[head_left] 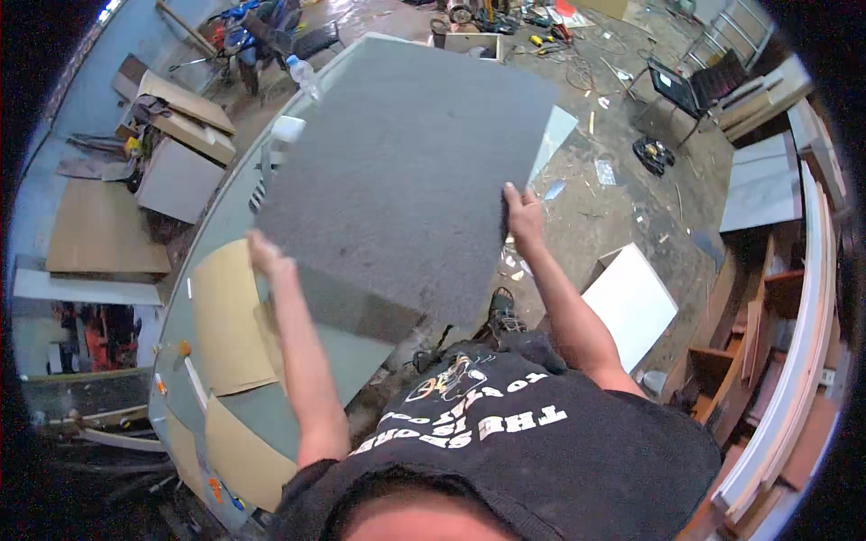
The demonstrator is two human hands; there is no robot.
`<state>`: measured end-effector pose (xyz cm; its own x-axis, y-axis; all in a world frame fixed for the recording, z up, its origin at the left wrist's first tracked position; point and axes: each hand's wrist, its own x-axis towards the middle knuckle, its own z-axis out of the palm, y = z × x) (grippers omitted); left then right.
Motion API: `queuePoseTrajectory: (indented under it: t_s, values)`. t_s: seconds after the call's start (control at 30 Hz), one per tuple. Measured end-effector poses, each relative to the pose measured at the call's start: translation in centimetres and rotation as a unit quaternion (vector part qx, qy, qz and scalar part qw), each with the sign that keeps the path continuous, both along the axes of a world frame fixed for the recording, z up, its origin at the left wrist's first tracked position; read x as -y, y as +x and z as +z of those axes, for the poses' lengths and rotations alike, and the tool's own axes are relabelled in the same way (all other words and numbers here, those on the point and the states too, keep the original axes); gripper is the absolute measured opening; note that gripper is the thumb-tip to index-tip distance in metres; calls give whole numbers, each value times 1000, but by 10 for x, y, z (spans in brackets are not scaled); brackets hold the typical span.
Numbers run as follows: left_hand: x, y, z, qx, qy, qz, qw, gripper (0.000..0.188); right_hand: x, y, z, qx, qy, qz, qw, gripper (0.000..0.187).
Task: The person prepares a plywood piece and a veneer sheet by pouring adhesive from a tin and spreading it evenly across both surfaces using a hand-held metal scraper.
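A large dark grey panel [415,162] is tilted in front of me, over a pale green tabletop [203,316]. Its left edge is gripped by my left hand [269,257], slightly smeared by motion. On the opposite edge, the fingers of my right hand [521,216] wrap round the panel, thumb on its face. Tan sheets, one large [230,320] and one nearer me [244,451], lie on the tabletop beside my left forearm. Beyond the panel's left edge stand a clear plastic bottle [302,74] and a white object [287,129] whose kind I cannot make out.
A white box [631,302] stands on the littered floor to my right. Wooden shelving [722,361] and long boards [816,298] line the right side. Stacked panels [113,225] lean at the left. Farther off are a black chair [690,90], scattered tools and cables [555,45].
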<state>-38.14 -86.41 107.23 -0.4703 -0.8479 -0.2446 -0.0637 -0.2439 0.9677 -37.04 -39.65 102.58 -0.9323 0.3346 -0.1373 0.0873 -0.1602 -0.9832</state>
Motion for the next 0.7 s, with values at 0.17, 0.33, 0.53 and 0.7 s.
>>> queuePoseTrajectory:
  t_s: [0.17,0.33,0.53,0.7]
  values:
    - [-141,-77,-136,244,-354,-334,839,63,-165,-87,-144,146,420,-63,894,40]
    - [-178,-20,-148,315,-445,-331,770,79,-150,-44,-120,188,209,-57,958,45]
    - [-230,-46,-139,241,-471,-372,763,79,-179,-68,-133,136,197,-67,969,46]
    - [-317,-82,-138,203,-462,-426,751,71,-217,-94,-140,221,107,23,969,44]
